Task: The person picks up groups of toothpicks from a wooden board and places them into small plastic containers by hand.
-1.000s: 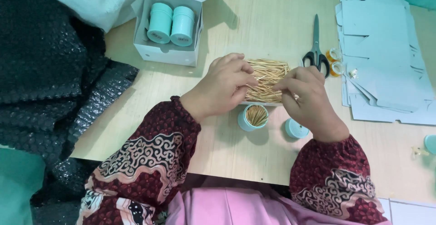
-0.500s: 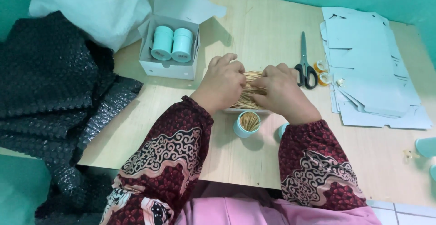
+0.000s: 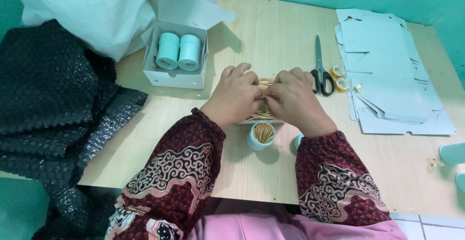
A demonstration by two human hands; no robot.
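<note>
At the centre of the pale wooden table (image 3: 271,36), a bundle of toothpicks (image 3: 264,110) lies flat in a shallow tray, thin straw-coloured sticks packed side by side; only the strip between the two hands shows. The left hand (image 3: 236,95) and the right hand (image 3: 293,99) lie palm down over the bundle, fingers curled and fingertips meeting at its middle, pressing on the sticks; whether any stick is pinched cannot be told. Just in front of the hands stands a small round mint-green container (image 3: 260,136), open on top and filled with upright toothpicks. Just beyond the right hand lie black-handled scissors (image 3: 321,70), blades pointing away, with two small rolls of orange tape (image 3: 339,77) beside the handles. Farther right sits a stack of flat pale-blue cardboard blanks (image 3: 392,70). Beyond the left hand an open white box (image 3: 175,77) holds two capped mint-green containers (image 3: 178,51). Black bubble wrap (image 3: 53,104) covers the table's left edge.
</note>
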